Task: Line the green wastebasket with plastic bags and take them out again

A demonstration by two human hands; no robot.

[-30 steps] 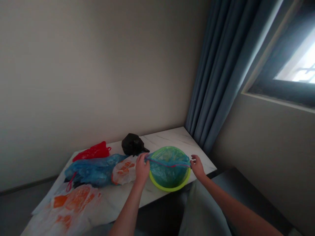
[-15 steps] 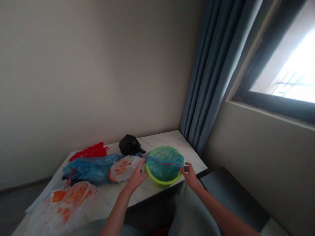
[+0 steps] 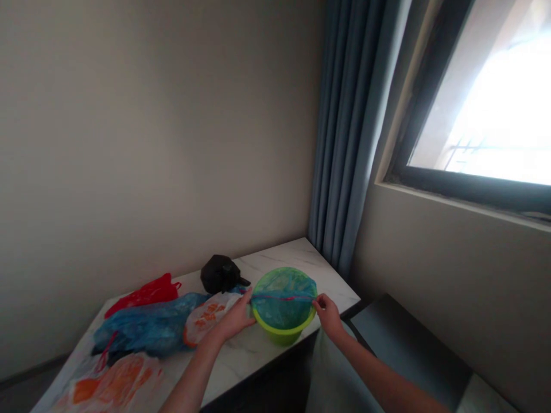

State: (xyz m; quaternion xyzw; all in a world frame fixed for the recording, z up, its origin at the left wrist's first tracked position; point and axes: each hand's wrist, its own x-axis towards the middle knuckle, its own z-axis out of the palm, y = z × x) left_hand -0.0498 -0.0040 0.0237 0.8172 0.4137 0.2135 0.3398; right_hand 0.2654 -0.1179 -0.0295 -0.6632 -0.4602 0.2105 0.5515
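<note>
A lime-green basin [image 3: 280,338] stands near the front edge of the white marbled table [image 3: 235,362]. Across its mouth lies a thin blue plastic bag [image 3: 282,312] with a pink drawstring along its edge, stretched between my two hands. At the basin's left rim, my left hand [image 3: 237,315] is closed on one end of the bag's edge. By the right rim my right hand [image 3: 328,314] pinches the other end between thumb and fingers. Part of the bag sags inside the basin.
Left of the basin lie a black bag [image 3: 220,274], a red bag [image 3: 144,295], a crumpled blue bag [image 3: 146,327] and white bags with orange print [image 3: 209,317]. A blue curtain [image 3: 340,143] hangs at the corner beside a window. A dark surface [image 3: 408,344] sits at the right.
The bag's drawstring edge, slanted before, now runs nearly level and taut across the basin. My head view has shifted, so the table appears lower and to the left.
</note>
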